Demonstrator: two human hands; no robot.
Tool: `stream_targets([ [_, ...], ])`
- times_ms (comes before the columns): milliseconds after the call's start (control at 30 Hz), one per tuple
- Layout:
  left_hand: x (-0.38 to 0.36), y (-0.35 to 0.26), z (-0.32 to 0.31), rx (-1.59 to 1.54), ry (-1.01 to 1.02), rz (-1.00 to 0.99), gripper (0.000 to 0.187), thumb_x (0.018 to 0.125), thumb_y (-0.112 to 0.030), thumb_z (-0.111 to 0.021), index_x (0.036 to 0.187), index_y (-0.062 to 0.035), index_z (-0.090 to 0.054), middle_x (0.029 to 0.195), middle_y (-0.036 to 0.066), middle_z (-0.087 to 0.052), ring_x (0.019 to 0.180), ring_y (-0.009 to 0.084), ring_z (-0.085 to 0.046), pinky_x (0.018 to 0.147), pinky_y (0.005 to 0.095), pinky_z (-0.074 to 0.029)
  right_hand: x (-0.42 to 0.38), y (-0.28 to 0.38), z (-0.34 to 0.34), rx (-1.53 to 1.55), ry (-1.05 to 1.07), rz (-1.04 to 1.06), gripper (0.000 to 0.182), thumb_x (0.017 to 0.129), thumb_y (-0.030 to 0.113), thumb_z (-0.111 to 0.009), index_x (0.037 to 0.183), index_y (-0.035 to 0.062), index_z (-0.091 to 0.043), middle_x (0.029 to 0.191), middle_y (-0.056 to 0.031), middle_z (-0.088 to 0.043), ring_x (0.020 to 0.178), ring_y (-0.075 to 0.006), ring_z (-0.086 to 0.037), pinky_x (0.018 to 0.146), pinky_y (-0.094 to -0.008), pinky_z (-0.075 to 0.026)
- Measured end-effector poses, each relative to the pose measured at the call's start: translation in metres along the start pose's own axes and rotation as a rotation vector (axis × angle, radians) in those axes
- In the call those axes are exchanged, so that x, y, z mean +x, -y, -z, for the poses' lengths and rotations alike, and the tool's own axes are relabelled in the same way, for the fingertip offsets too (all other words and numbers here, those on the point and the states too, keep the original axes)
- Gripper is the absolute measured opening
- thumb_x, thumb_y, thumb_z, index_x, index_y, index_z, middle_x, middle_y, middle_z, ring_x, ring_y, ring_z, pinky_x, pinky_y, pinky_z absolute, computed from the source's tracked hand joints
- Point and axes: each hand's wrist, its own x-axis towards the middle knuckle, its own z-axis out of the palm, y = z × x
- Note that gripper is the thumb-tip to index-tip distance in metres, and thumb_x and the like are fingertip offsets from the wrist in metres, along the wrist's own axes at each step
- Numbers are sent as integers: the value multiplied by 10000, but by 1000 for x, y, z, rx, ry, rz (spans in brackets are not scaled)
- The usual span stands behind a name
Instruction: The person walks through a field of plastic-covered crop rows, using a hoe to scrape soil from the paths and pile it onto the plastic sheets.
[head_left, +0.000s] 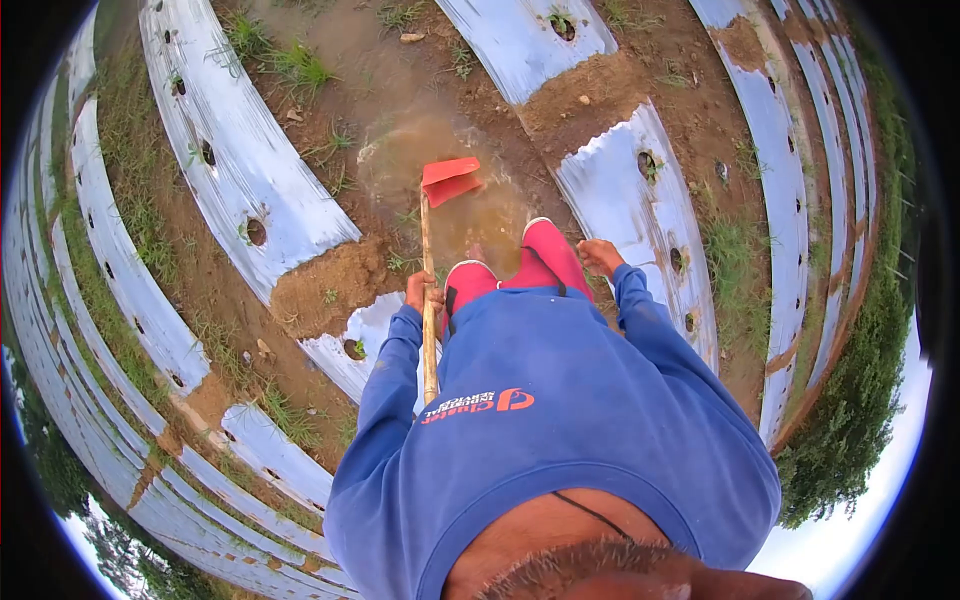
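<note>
My left hand [423, 293] grips the wooden handle [428, 330] of a hoe, which stands nearly upright in front of me. Its red blade [450, 180] rests at the edge of a muddy brown puddle [440, 165]. My right hand [599, 257] hangs free beside my right knee, fingers loosely curled, holding nothing. I wear a blue sweatshirt [540, 430] and red trousers [520, 270], and I stand in the furrow at the puddle.
Raised beds covered in silver plastic mulch [235, 150] with planting holes run on both sides. Bare brown soil [320, 285] breaks through the sheet at left and ahead at right. Grass tufts [295, 65] grow in the furrow.
</note>
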Motion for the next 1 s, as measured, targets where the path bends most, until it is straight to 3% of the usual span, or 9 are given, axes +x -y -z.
stream_targets([
  [67,-15,-12,-7,-71,161,143,194,597,-243,-475,653,-93,-366,471,25,-347,347,92,-326,293,221,-282,19,-23,15,-12,23,-3,391,737,412,-541,990,114,-522,834,-19,-519,686,-133,-482,617,-318,-415],
  [267,-51,-35,-68,-110,384,184,239,609,-198,-449,765,-19,-467,532,51,-389,377,111,-356,330,237,-325,34,-40,12,41,-82,-121,347,731,396,-551,915,103,-520,744,-7,-483,597,-127,-459,530,-298,-404],
  [367,-54,-57,-119,-27,406,141,241,612,-197,-451,773,-18,-470,544,57,-394,381,111,-352,328,241,-316,44,-40,16,141,59,-123,321,729,393,-552,870,106,-520,694,11,-464,564,-120,-448,487,-285,-383],
  [600,-33,-149,-247,159,351,112,235,626,-203,-448,765,-16,-477,566,69,-415,398,112,-366,338,246,-307,79,23,18,250,57,-92,242,738,359,-547,839,140,-523,700,33,-479,597,-98,-467,554,-281,-381],
  [733,-36,-195,-330,378,122,-21,146,620,-220,-460,667,-102,-387,521,24,-355,363,79,-317,307,206,-268,98,81,29,412,61,30,299,742,405,-549,876,139,-526,724,40,-483,621,-87,-471,573,-275,-390],
  [933,-43,-230,-405,619,-14,-176,176,625,-253,-465,659,-118,-357,517,12,-350,361,62,-308,298,199,-257,111,142,47,361,63,72,316,732,405,-541,890,131,-533,754,40,-499,652,-86,-480,593,-269,-392],
  [1000,-41,-239,-415,636,8,-198,189,641,-265,-461,677,-113,-355,518,11,-354,359,58,-304,296,198,-262,117,151,48,340,57,82,316,728,421,-547,873,140,-532,728,50,-484,620,-76,-464,546,-261,-386],
])
